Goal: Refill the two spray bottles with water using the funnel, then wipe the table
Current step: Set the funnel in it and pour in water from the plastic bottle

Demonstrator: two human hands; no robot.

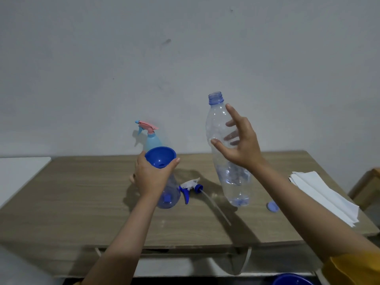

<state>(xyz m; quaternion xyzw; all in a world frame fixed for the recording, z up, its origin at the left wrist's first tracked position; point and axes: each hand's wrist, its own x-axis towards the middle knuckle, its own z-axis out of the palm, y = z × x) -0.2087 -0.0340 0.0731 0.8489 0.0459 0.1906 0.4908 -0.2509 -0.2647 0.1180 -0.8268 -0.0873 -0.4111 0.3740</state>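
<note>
- Left hand (149, 177): gripping the blue funnel (160, 156) seated on the clear spray bottle (169, 194).
- Right hand (241, 140): wrapped around the uncapped water bottle (228, 161), lifted above the table (82, 192).

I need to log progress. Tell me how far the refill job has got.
Done: the sprayer head is off and lies on the table; the cap is off the water bottle.
In hand: the left hand steadies the blue funnel on the clear spray bottle; the right hand holds the near-empty water bottle upright.
Left: the light-blue spray bottle still wears its head; the paper towels lie folded, wiping not begun.
</note>
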